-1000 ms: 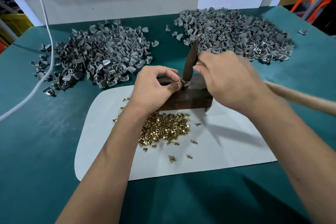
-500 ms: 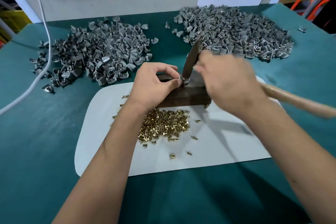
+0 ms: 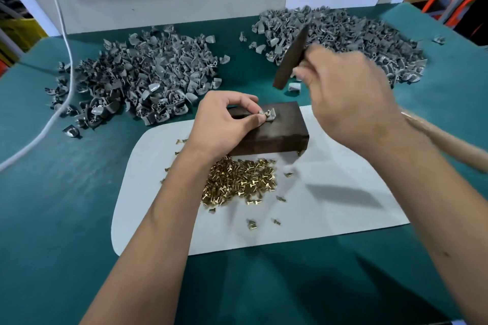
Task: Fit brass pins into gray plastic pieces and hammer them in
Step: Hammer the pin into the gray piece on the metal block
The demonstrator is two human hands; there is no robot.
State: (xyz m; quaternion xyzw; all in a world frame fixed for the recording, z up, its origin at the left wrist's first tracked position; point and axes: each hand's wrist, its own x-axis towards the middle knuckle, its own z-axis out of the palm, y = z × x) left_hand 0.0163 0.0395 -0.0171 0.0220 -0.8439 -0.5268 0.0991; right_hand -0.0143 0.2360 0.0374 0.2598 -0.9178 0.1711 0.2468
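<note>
My left hand (image 3: pixel 224 124) pinches a small gray plastic piece (image 3: pixel 268 115) on top of a dark block (image 3: pixel 280 134); a brass pin stands upright in the piece. My right hand (image 3: pixel 348 97) grips a hammer, blurred with motion. Its dark head (image 3: pixel 290 58) is raised above and behind the block, and its wooden handle (image 3: pixel 449 140) runs off to the right. A heap of loose brass pins (image 3: pixel 240 182) lies on the white mat just in front of the block.
The white mat (image 3: pixel 330 219) lies on a teal table cover (image 3: pixel 52 219). Two large heaps of gray plastic pieces sit at the back, one left (image 3: pixel 137 79) and one right (image 3: pixel 356 34). A white cord (image 3: pixel 63 47) hangs down at the left. White panels stand behind.
The hammer head was down on the piece on the block; my right hand has now lifted it up and back. My left hand still holds the piece in place.
</note>
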